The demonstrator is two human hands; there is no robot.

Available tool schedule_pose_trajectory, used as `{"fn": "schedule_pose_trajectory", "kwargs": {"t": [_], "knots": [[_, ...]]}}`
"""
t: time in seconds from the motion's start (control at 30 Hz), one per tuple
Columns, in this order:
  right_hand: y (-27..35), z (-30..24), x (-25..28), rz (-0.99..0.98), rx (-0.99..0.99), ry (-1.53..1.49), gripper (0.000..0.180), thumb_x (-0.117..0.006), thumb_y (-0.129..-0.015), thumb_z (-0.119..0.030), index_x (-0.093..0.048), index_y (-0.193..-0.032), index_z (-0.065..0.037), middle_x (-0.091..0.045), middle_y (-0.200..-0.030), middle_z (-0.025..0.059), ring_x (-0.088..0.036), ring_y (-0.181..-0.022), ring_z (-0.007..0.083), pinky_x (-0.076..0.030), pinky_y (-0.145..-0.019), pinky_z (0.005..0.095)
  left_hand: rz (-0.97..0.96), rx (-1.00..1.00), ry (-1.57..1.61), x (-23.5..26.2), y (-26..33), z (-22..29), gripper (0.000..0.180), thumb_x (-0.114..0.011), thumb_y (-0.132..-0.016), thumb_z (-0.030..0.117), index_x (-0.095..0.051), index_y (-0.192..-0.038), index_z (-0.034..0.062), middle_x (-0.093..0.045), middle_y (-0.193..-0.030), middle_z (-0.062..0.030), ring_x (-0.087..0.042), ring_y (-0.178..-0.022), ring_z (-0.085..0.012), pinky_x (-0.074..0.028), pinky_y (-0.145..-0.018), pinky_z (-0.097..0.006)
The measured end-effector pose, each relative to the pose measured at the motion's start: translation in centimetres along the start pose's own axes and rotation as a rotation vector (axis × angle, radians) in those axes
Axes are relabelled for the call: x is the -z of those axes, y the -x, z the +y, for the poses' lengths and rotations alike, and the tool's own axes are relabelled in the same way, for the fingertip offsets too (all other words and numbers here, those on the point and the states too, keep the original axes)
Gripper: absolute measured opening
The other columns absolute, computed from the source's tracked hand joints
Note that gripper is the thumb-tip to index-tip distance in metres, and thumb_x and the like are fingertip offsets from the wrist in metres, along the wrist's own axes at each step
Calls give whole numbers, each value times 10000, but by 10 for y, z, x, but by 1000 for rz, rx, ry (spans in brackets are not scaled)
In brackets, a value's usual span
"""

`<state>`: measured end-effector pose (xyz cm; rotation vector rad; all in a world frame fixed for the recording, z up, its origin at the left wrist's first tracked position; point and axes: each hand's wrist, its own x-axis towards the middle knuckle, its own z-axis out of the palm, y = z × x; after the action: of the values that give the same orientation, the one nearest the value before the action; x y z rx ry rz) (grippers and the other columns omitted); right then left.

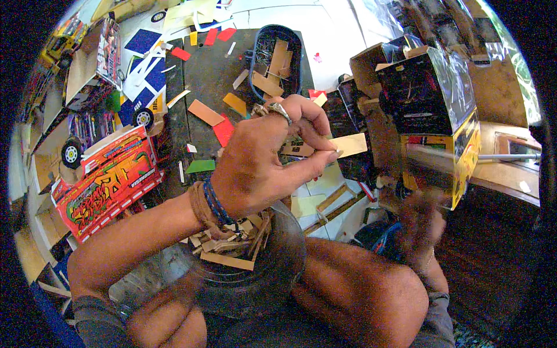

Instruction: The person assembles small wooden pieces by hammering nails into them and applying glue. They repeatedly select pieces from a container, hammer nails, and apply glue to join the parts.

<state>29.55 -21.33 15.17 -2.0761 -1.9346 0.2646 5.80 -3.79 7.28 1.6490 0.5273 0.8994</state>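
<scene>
My left hand [261, 153], with a ring and cord bracelets, pinches a small flat tan wooden strip [352, 145] between thumb and fingertips. It hovers over the dark work board [200, 69]. Smeared by motion, my right hand [422, 223] is at the right, just below a yellow and black box-shaped toy truck body [444, 156]; its fingers cannot be made out. Beneath my left wrist a clear round tub [293, 243] holds many small wooden offcuts [232, 260]. Beyond the left hand, a dark blue oval container [300, 58] holds nails and wooden pieces.
Coloured scraps, including an orange-tan piece [205, 112] and a green one [201, 166], lie on the board. To the left are a red painted panel [110, 182], a black wheel [72, 152] and a yellow toy truck [64, 37]. My bent knee [371, 290] is below right.
</scene>
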Motion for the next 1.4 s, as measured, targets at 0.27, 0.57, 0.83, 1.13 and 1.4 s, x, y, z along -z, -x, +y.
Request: {"fn": "schedule_pose_trajectory", "kwargs": {"t": [0.27, 0.57, 0.83, 1.13, 1.4], "knots": [[-9, -8, 1, 157, 163, 48, 578, -662, -924, -38, -495, -1476, -55, -713, -894, 103, -680, -680, 231, -553, -612, 340, -3, -8, 9, -3, -1, -3, 389, -797, -839, 31, -547, -1137, 41, -650, -997, -35, -698, -904, -139, -554, -814, -289], [-17, -18, -5, 1, 108, -55, 568, -565, -960, -25, -439, -1514, -28, -728, -1052, 161, -729, -815, 259, -566, -688, 394, 10, -65, -52, -1, -1, -4, 366, -800, -853, 51, -556, -1126, 48, -654, -974, -33, -698, -906, -136, -549, -812, -286], [-64, -32, -12, -167, -661, -781, 363, -627, -1016, -339, -630, -1250, -62, -549, -754, -65, -456, -552, 13, -357, -476, 194, 14, 51, -8, -6, 0, 3, 401, -797, -857, 51, -547, -1170, 60, -687, -1006, -52, -714, -952, -151, -561, -832, -303], [-77, -36, -24, -213, -782, -828, 288, -681, -990, -357, -660, -1100, -91, -569, -717, -85, -456, -507, 14, -321, -421, 205, -14, -145, 15, -10, -1, -5, 546, -856, -807, 127, -538, -1246, 51, -644, -1121, -83, -670, -1052, -200, -548, -898, -341], [-81, -39, -20, -213, -780, -812, 259, -666, -998, -351, -647, -1046, -97, -552, -705, -69, -455, -485, 20, -326, -412, 210, -92, -22, -47, -11, 1, -12, 429, -817, -838, 198, -620, -1194, 65, -685, -1094, -142, -704, -995, -284, -557, -858, -366]]}}
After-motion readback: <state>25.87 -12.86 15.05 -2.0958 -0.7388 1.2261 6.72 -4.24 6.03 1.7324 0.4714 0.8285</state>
